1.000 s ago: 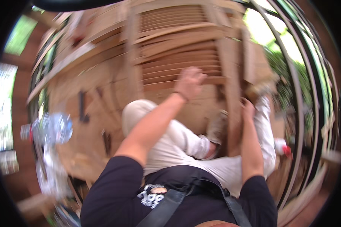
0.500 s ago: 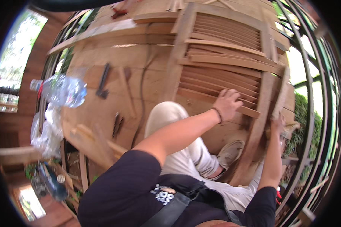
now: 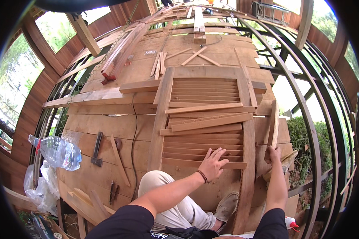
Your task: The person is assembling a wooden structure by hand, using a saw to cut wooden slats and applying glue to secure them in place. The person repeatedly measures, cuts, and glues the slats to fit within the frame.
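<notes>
A louvred wooden frame (image 3: pixel 248 195) lies in front of me, with thin slats (image 3: pixel 203 148) set across between its side rails. My left hand (image 3: pixel 212 165), fingers spread, rests on the lowest slats near the right rail. Just outside that rail, my right hand (image 3: pixel 273 154) is closed around the near end of a wooden strip (image 3: pixel 273 124), which points away from me. Several loose slats (image 3: pixel 211 121) lie crosswise and slightly askew over the middle of the frame. Below my right hand is a wood piece (image 3: pixel 285 162), partly hidden by my forearm.
Left on the plywood floor (image 3: pixel 119 127) lie a hammer (image 3: pixel 96 149), a wooden stick (image 3: pixel 120 161) and a black cable (image 3: pixel 135 139). A large clear bottle (image 3: pixel 60 152) stands out at far left. Metal rails (image 3: pixel 307 119) and open gaps border the right. A red-tipped white bottle (image 3: pixel 291 223) is near my right arm.
My view has tilted up, so more of the far floor shows. My left hand's fingers have spread over the slats. The right hand still holds the strip.
</notes>
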Demonstrator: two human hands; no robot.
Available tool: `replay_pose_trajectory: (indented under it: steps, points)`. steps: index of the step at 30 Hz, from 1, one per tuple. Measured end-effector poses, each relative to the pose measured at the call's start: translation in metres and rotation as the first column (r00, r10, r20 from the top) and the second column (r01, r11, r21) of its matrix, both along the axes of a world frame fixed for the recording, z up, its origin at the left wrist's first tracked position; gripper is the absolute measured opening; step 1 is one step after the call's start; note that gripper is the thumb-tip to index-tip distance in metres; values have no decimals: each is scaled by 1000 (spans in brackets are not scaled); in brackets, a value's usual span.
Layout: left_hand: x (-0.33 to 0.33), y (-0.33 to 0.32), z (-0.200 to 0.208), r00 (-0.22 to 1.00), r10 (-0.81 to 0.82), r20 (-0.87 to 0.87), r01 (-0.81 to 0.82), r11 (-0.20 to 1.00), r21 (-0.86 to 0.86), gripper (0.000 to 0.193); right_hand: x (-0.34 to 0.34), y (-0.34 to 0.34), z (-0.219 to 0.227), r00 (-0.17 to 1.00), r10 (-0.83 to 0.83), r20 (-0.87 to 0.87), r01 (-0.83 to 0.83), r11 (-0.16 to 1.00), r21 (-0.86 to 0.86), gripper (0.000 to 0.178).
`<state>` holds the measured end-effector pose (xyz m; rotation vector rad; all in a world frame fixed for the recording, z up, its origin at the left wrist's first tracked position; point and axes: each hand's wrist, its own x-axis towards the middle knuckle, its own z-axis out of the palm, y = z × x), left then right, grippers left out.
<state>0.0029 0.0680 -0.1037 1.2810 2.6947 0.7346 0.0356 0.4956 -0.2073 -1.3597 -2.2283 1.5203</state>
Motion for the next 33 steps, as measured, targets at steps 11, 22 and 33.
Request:
replay_pose_trajectory:
  steps: [11,22,33]
  points:
    - [-6,9,-2,996,-13,-93,11,1000,-20,44,194,-177,203,754,-14,-657,-241,924,-296,76]
    - [-7,10,-10,998,-9,-69,8,1000,-16,49,323,-268,227,960,244,137,-256,964,70,107]
    - [-8,8,-13,997,-29,-69,26,999,-45,49,332,-285,235,905,142,402,-237,951,197,103]
